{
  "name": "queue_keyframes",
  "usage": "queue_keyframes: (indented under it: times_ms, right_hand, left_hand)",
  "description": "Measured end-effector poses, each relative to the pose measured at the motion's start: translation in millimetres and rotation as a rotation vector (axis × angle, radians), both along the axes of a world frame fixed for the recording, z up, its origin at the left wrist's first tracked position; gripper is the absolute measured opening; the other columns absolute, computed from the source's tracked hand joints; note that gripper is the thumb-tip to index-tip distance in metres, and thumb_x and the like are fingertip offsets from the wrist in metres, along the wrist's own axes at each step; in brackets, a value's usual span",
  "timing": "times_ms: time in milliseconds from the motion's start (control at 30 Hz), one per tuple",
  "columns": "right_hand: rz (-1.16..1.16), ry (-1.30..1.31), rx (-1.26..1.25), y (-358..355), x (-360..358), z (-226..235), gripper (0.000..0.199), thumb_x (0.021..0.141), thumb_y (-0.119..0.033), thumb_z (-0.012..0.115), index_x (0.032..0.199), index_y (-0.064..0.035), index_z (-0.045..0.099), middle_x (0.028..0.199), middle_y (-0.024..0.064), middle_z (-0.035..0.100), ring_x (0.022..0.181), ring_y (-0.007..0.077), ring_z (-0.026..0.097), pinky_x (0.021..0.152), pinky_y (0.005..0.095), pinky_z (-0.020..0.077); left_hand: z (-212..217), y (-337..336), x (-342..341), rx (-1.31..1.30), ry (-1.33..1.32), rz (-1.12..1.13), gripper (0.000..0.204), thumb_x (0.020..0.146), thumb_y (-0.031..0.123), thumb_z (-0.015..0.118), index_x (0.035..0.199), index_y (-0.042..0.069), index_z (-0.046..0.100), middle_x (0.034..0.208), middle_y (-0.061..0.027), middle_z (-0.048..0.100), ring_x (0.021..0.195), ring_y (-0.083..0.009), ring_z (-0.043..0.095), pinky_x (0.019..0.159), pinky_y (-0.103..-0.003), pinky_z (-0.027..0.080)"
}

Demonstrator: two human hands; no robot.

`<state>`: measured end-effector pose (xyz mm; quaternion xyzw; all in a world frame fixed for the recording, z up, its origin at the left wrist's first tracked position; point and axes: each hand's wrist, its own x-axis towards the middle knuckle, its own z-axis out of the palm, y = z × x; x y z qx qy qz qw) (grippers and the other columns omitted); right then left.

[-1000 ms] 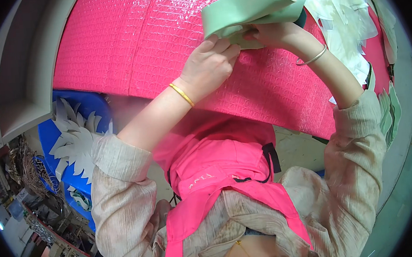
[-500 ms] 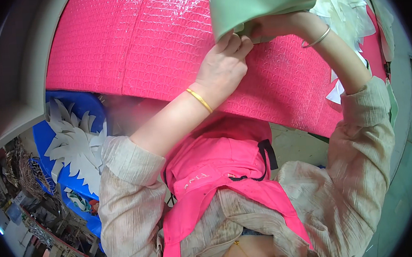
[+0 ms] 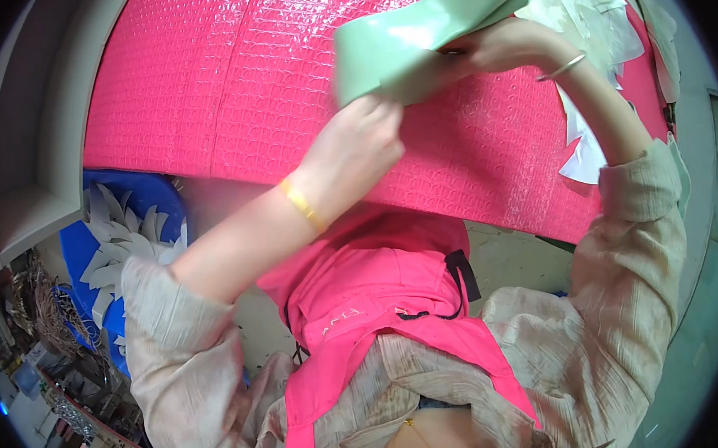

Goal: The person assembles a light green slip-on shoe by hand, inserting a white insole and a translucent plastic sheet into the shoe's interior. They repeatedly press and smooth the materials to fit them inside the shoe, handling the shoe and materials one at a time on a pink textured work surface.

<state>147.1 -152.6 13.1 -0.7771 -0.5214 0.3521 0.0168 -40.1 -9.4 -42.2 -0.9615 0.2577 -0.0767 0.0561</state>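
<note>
A pale green, glossy, flexible sheet piece [image 3: 421, 38], like synthetic leather, curves in a band above the table. My left hand [image 3: 360, 147], slightly blurred, pinches its near lower edge with closed fingers. My right hand [image 3: 503, 46] holds the piece from its right side, the fingertips partly covered by the sheet. Both hands are over the pink-covered table [image 3: 200, 93]. Whether anything small sits between the left fingers cannot be seen.
White cut pieces [image 3: 586, 21] lie heaped at the table's far right. A blue container [image 3: 165, 188] holding pointed white pieces [image 3: 127, 236] stands below the table's left edge. An open grey box-like frame [image 3: 31, 122] borders the left. My pink apron [image 3: 372, 285] hangs near the table edge.
My left hand has moved left and toward me, with the green piece's near edge. The piece has shifted left and shows more of its face; my right hand moved only a little.
</note>
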Motion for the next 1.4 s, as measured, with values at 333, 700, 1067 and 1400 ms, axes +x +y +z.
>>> queue_keyframes:
  times_ms: [333, 700, 1067, 1400]
  right_hand:
    - [-0.045, -0.062, 0.060, 42.9, -24.2, -35.9, 0.034, 0.078, -0.019, 0.062, 0.110, -0.0077, 0.056, 0.103, 0.0130, 0.060, 0.096, 0.0261, 0.055, 0.084, 0.0335, 0.0421]
    - [0.073, -0.173, 0.110, 44.3, -26.4, -33.6, 0.032, 0.075, -0.027, 0.065, 0.098, -0.0057, 0.062, 0.088, 0.0133, 0.063, 0.086, 0.0257, 0.060, 0.079, 0.0353, 0.0445]
    - [0.168, -0.260, 0.100, 43.3, -26.6, -34.0, 0.037, 0.075, -0.023, 0.062, 0.108, -0.0081, 0.055, 0.102, 0.0076, 0.059, 0.096, 0.0182, 0.056, 0.083, 0.0286, 0.0431]
    - [0.481, -0.685, 0.242, 31.8, -8.7, -49.6, 0.022, 0.077, -0.014, 0.052, 0.096, -0.0048, 0.058, 0.090, 0.0098, 0.061, 0.084, 0.0169, 0.059, 0.072, 0.0253, 0.0450]
  left_hand:
    - [-28.2, -1.6, -34.6, -0.435, -0.053, 0.307, 0.042, 0.071, 0.020, 0.062, 0.109, 0.002, 0.055, 0.114, -0.0055, 0.051, 0.100, -0.0163, 0.050, 0.087, -0.029, 0.038]
    - [-34.5, -29.5, -20.6, -0.264, -0.160, 0.446, 0.044, 0.072, 0.020, 0.062, 0.114, 0.008, 0.055, 0.106, -0.0052, 0.053, 0.089, -0.0194, 0.051, 0.077, -0.030, 0.043]
    - [-37.5, -42.1, -13.0, -0.427, -0.136, 0.470, 0.045, 0.073, 0.019, 0.062, 0.114, 0.002, 0.053, 0.106, -0.0088, 0.051, 0.093, -0.0240, 0.050, 0.078, -0.033, 0.045]
    - [-42.7, -54.9, 3.9, -0.448, -0.116, 0.493, 0.046, 0.076, 0.024, 0.059, 0.115, 0.000, 0.051, 0.110, -0.0101, 0.050, 0.101, -0.0249, 0.047, 0.091, -0.037, 0.038]
